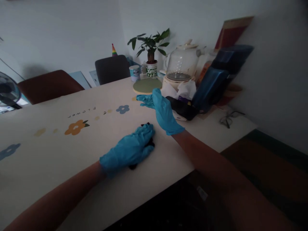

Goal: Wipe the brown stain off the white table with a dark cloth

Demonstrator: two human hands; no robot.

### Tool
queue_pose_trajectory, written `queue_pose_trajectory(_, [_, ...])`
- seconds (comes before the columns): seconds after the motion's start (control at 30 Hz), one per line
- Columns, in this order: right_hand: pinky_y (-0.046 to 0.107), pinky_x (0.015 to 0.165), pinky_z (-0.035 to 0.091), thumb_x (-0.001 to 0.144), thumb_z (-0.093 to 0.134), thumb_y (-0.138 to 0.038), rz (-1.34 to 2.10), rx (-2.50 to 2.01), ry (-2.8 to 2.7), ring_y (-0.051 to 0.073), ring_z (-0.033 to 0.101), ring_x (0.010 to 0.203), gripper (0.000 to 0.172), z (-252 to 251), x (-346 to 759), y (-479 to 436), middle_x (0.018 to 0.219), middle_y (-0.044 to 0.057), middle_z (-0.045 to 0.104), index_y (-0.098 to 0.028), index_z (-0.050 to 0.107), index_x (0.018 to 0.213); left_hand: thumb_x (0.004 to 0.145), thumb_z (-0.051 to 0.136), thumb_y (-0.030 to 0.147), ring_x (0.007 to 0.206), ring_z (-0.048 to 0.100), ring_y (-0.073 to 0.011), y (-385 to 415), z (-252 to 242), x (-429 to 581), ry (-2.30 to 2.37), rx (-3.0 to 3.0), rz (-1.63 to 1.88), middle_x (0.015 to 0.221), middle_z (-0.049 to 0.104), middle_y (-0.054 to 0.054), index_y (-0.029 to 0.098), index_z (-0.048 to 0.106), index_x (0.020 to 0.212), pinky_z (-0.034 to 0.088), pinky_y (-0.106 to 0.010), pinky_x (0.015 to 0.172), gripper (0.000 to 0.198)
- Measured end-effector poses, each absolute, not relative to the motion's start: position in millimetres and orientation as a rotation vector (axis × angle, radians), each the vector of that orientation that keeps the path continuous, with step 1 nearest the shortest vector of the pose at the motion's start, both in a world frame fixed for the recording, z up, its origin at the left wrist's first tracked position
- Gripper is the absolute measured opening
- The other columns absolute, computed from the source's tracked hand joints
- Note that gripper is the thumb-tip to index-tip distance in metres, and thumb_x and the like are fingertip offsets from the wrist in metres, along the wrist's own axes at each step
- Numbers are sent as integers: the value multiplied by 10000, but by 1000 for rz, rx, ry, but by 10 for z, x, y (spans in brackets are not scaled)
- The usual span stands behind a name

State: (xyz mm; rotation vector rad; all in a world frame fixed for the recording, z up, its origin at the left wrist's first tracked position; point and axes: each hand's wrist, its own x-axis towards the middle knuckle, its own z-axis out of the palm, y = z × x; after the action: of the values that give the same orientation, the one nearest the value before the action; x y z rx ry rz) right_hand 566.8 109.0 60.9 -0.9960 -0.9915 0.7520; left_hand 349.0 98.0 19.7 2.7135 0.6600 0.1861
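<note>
Both hands wear blue gloves. My left hand (130, 149) lies palm down on a dark cloth (151, 142) on the white table (96, 179), near its front edge; parts of the cloth show past the fingers and under the wrist side. My right hand (161, 107) is raised above the table, to the right of and beyond the left one, with its fingers stretched toward the left and nothing seen in them. It is nearest to a black item (185, 110) and a round green mat (147, 85).
Along the wall stand a blue-white can (134, 73), a potted plant (151, 69), a glass kettle (182, 64) and dark blue containers (211, 86). Glasses (228, 119) lie at the right. A brown chair (50, 86) and a grey chair (112, 69) stand behind the table.
</note>
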Motion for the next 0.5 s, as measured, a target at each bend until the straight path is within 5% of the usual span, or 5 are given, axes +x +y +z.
queue_pose_trajectory(0.17, [675,1273,774,1013,789,-1091,761,-947,-996,430,951,1335,712,556,5671,1113,1282,115,992,-383,868,1013,1313,553,456,1929,521,-415,494,22,3132,510,2805,306,2082,477,-206,151,523,2012,488,-588,1596,763])
queue_pose_trajectory(0.27, [666,1278,770,1042,770,-1089,765,-984,-991,429,948,1348,723,557,5662,1084,1248,117,987,-373,867,1005,1285,590,421,1899,576,-403,393,-37,2861,635,2841,358,2071,502,-170,255,463,2065,555,-608,1553,807])
queue_pose_trajectory(0.5, [724,1299,749,1190,776,-870,762,-1012,-975,451,904,1485,564,550,5639,1056,1237,142,975,-328,898,1096,1284,547,531,1745,757,-455,564,160,1492,1525,2614,291,2057,571,-108,404,373,2097,682,-666,1410,841])
